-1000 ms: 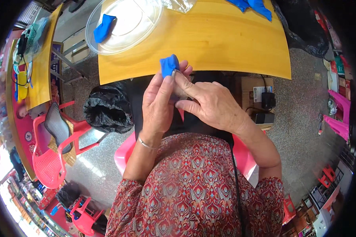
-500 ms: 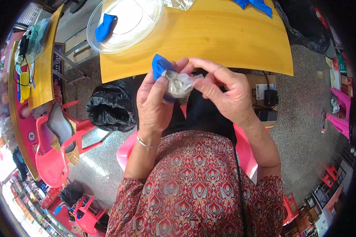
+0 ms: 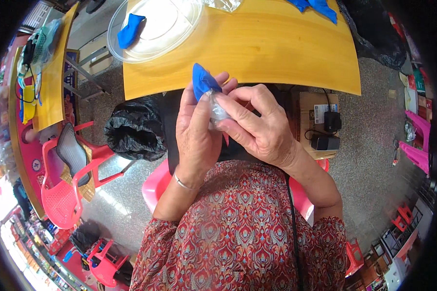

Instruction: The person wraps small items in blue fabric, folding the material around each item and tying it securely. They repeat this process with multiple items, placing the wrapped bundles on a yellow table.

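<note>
A blue cloth piece (image 3: 202, 82), pointed end up, lies between the hands, against the left fingers, with clear plastic (image 3: 219, 113) below it. The left hand (image 3: 194, 119) is half curled, thumb pressing the piece; the right hand (image 3: 261, 121) pinches the plastic, its fingers hiding part of it. Beyond is the yellow worktop (image 3: 257, 53), bearing a round clear tray (image 3: 167, 29) with another blue piece (image 3: 130, 31). A black bag (image 3: 134, 132) stands left.
</note>
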Demonstrator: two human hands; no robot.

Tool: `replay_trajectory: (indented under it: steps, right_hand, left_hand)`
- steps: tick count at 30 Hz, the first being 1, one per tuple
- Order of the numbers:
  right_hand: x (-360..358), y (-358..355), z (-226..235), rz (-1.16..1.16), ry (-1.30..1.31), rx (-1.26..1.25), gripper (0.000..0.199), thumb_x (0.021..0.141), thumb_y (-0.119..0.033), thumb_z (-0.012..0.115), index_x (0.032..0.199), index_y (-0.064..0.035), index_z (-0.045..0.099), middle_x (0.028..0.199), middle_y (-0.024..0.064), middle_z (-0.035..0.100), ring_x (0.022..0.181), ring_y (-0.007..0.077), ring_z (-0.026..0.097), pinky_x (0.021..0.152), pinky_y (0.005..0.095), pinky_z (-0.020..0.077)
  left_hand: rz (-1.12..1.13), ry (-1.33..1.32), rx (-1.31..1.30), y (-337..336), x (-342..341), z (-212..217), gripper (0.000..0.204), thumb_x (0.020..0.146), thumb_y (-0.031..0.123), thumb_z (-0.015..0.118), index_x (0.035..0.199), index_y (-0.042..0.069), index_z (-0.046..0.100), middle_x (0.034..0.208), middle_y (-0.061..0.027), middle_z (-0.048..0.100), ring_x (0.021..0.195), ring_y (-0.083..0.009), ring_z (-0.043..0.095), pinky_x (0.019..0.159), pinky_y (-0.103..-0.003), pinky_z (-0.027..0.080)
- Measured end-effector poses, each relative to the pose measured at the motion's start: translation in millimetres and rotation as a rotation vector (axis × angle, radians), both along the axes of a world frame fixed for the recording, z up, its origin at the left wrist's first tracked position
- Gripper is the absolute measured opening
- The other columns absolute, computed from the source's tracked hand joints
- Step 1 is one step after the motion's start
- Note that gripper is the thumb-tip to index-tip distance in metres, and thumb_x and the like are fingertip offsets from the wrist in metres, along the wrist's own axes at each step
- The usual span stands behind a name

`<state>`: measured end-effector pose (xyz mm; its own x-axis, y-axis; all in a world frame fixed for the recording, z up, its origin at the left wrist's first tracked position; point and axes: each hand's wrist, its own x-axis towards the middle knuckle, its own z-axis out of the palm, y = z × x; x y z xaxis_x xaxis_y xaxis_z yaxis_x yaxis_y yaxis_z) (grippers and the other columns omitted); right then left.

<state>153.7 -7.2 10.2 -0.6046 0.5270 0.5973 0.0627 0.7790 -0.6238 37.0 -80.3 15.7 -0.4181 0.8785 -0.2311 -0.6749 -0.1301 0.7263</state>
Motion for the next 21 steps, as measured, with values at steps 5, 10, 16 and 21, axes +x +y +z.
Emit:
replay_trajectory:
  steps: [5, 10, 16, 21]
  right_hand:
    - [2, 4, 9, 0.077, -0.120, -0.078, 0.041, 0.080, -0.019, 0.075, 0.117, -0.0042, 0.066, 0.096, 0.0103, 0.056, 0.084, 0.0251, 0.057, 0.073, 0.0359, 0.0494]
    - [3, 7, 14, 0.113, -0.163, -0.068, 0.041, 0.079, -0.021, 0.075, 0.117, -0.0053, 0.067, 0.094, 0.0087, 0.055, 0.083, 0.0248, 0.055, 0.073, 0.0364, 0.0467]
    - [3, 8, 13, 0.112, -0.203, -0.034, 0.040, 0.078, -0.021, 0.074, 0.115, -0.0045, 0.067, 0.094, 0.0078, 0.054, 0.084, 0.0246, 0.054, 0.076, 0.0377, 0.0454]
    - [-3, 11, 5, -0.021, -0.261, 0.061, 0.037, 0.081, -0.025, 0.069, 0.114, -0.0084, 0.066, 0.090, 0.0057, 0.052, 0.085, 0.0237, 0.054, 0.073, 0.0388, 0.0420]
  left_hand:
    - [-0.008, 0.020, 0.021, -2, 0, 2, 0.043, 0.103, 0.017, 0.040, 0.139, -0.005, 0.038, 0.138, -0.0219, 0.047, 0.127, -0.0298, 0.049, 0.108, -0.041, 0.039]
    - [-0.083, 0.002, 0.034, -3, -2, 3, 0.047, 0.104, 0.021, 0.037, 0.143, -0.005, 0.033, 0.145, -0.0238, 0.040, 0.133, -0.0320, 0.043, 0.113, -0.044, 0.033]
    - [-0.075, -0.075, 0.065, -3, -3, -3, 0.047, 0.105, 0.021, 0.037, 0.143, -0.005, 0.033, 0.145, -0.0230, 0.040, 0.135, -0.0333, 0.040, 0.114, -0.044, 0.031]
    - [-0.002, 0.053, 0.068, -4, 0, -12, 0.047, 0.105, 0.022, 0.036, 0.145, -0.004, 0.033, 0.145, -0.0173, 0.042, 0.135, -0.0283, 0.041, 0.114, -0.040, 0.031]
